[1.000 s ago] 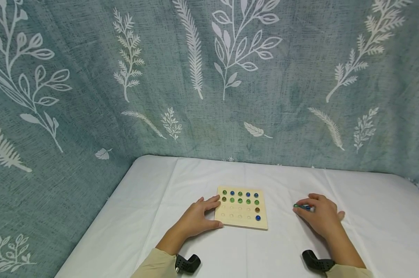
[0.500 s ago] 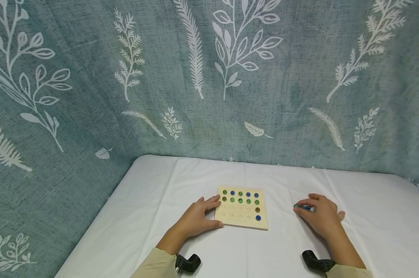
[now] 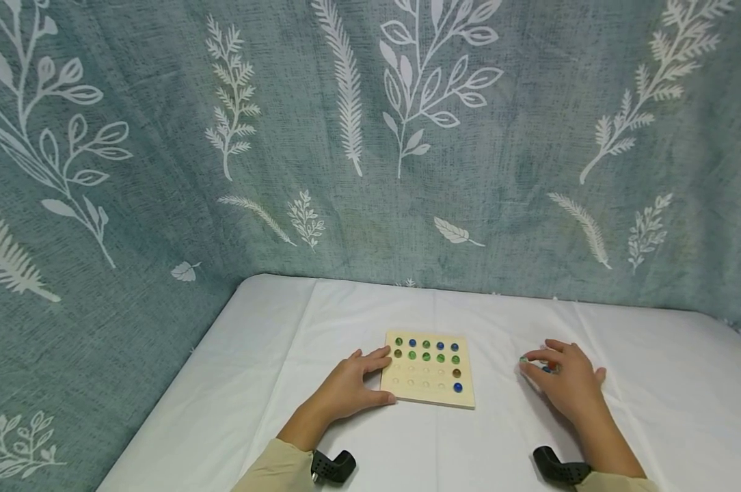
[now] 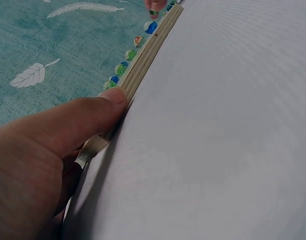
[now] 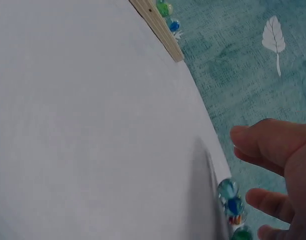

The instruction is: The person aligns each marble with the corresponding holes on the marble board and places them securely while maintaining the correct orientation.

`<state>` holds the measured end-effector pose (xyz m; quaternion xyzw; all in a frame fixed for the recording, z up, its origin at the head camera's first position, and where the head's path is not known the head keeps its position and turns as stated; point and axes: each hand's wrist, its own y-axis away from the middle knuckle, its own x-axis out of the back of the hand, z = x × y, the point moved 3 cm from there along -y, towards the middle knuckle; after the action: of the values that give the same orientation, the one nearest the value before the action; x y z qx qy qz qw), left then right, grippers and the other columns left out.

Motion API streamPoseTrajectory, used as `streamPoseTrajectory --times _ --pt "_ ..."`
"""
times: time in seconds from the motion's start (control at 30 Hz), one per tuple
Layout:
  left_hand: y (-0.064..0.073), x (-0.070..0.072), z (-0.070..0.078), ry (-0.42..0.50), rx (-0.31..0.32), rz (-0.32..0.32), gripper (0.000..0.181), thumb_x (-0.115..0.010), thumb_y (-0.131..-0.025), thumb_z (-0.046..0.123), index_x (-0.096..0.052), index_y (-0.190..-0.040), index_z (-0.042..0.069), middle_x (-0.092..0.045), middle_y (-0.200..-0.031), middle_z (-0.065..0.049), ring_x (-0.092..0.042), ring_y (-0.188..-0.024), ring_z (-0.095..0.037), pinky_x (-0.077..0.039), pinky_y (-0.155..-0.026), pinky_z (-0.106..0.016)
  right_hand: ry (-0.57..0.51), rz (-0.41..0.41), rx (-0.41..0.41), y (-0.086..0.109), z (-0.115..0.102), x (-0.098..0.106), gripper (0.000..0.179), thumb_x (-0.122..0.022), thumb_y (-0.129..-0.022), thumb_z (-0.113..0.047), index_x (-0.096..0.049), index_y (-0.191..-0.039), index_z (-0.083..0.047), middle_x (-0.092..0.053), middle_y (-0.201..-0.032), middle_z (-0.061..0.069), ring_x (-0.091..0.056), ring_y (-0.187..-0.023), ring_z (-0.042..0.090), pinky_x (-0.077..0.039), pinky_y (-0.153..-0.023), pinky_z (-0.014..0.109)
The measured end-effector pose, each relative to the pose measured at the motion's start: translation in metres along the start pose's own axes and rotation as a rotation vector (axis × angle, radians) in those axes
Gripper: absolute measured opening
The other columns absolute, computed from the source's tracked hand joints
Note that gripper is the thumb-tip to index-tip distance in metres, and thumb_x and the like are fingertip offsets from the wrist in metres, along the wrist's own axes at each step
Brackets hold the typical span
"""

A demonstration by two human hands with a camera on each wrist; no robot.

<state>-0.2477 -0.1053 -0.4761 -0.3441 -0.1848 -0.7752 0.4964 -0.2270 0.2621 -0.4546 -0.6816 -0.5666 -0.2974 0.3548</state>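
Observation:
A square wooden board [image 3: 418, 395] with rows of round hollows lies on the white cloth. Green, blue and brown glass marbles [image 3: 426, 357] fill its two far rows and two hollows on the right side. My left hand [image 3: 348, 388] holds the board by its near left corner, thumb on the front edge, fingers at the left edge. Off to the right, my right hand [image 3: 569, 384] pinches a green marble [image 3: 523, 360] between thumb and index finger. Several loose marbles [image 5: 232, 205] lie on the cloth beneath that hand, partly hidden by it in the head view.
White cloth [image 3: 321, 321] covers the table and shows fold lines. A teal curtain [image 3: 370, 225] with white leaf prints hangs behind it and along the left. Black wrist devices [image 3: 333, 467] sit at both wrists.
My right thumb and index finger have lifted slightly with the green marble, away from the loose ones. The left hand and the board keep their place.

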Motion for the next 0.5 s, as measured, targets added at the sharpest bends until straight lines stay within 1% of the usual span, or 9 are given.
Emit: streamPoseTrajectory --times 0.1,0.17,0.23,0.3,0.4,0.5 --pt "0.0 0.0 0.0 -0.003 0.004 -0.002 0.072 -0.085 -0.075 0.041 -0.059 -0.138 0.018 -0.041 -0.153 0.013 -0.027 -0.146 -0.041 -0.025 -0.119 -0.057 -0.023 0.029 0.054 0.001 -0.012 0.0 0.033 -0.07 -0.09 -0.034 -0.075 -0.106 -0.006 -0.045 -0.141 0.033 -0.021 -0.137 0.062 -0.003 -0.099 0.088" --pt "-0.001 -0.001 0.0 -0.005 0.002 -0.001 0.072 -0.085 -0.075 0.041 -0.059 -0.138 0.018 -0.042 -0.153 0.014 -0.028 -0.147 -0.04 -0.025 -0.12 -0.056 -0.05 0.019 0.066 0.001 -0.022 -0.001 0.034 -0.07 -0.091 -0.035 -0.074 -0.107 -0.006 -0.044 -0.142 0.034 -0.02 -0.139 0.061 -0.004 -0.103 0.085" --pt "-0.001 0.0 0.0 -0.007 0.001 0.0 0.072 -0.085 -0.075 0.04 -0.059 -0.138 0.018 -0.042 -0.152 0.014 -0.028 -0.146 -0.04 -0.024 -0.12 -0.057 -0.08 -0.018 0.052 0.002 -0.033 -0.003 0.035 -0.069 -0.091 -0.035 -0.074 -0.11 -0.005 -0.043 -0.144 0.033 -0.018 -0.141 0.058 -0.008 -0.107 0.081" --pt "-0.001 0.0 0.001 -0.008 0.003 0.002 0.072 -0.085 -0.074 0.04 -0.06 -0.138 0.017 -0.042 -0.152 0.014 -0.028 -0.146 -0.04 -0.024 -0.12 -0.056 -0.1 -0.055 0.028 0.003 -0.044 -0.006 0.036 -0.07 -0.091 -0.035 -0.073 -0.111 -0.006 -0.042 -0.147 0.031 -0.019 -0.142 0.056 -0.013 -0.109 0.078" --pt "-0.001 0.0 0.001 -0.004 0.01 0.004 0.072 -0.085 -0.074 0.04 -0.06 -0.138 0.017 -0.041 -0.153 0.014 -0.027 -0.146 -0.042 -0.024 -0.12 -0.058 -0.126 -0.104 -0.005 0.005 -0.06 -0.013 0.035 -0.069 -0.092 -0.035 -0.073 -0.114 -0.008 -0.042 -0.15 0.025 -0.025 -0.143 0.051 -0.026 -0.109 0.072" --pt "-0.001 -0.001 0.0 -0.002 0.012 0.007 0.072 -0.085 -0.075 0.04 -0.06 -0.138 0.018 -0.041 -0.153 0.014 -0.027 -0.146 -0.042 -0.024 -0.119 -0.058 -0.165 -0.137 -0.023 0.007 -0.072 -0.022 0.034 -0.068 -0.092 -0.036 -0.073 -0.114 -0.01 -0.044 -0.15 0.022 -0.032 -0.141 0.047 -0.032 -0.11 0.068"
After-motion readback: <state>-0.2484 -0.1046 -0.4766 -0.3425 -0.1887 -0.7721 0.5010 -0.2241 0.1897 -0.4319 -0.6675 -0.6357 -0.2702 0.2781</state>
